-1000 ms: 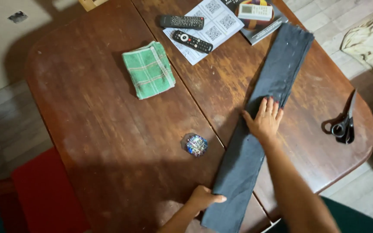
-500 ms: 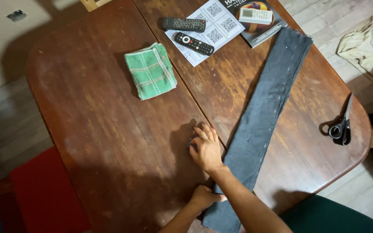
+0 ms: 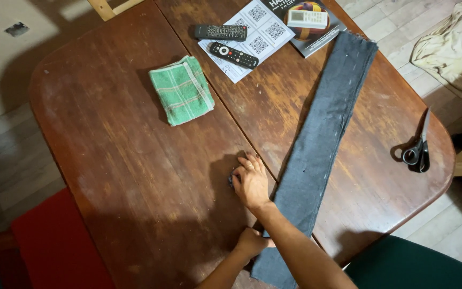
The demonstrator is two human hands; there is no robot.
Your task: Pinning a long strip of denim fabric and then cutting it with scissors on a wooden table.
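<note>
The right hand has moved from the grey fabric strip onto the small round object, fingers closing over it; the left hand presses the strip's near end flat.

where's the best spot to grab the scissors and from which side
The scissors lie flat and closed near the table's right edge, black loop handles toward the person, blades pointing away. Best taken by the handles, coming from the near right side with fingers through the loops. That probably keeps the fingers off the blades, and nothing lies around them.
</note>
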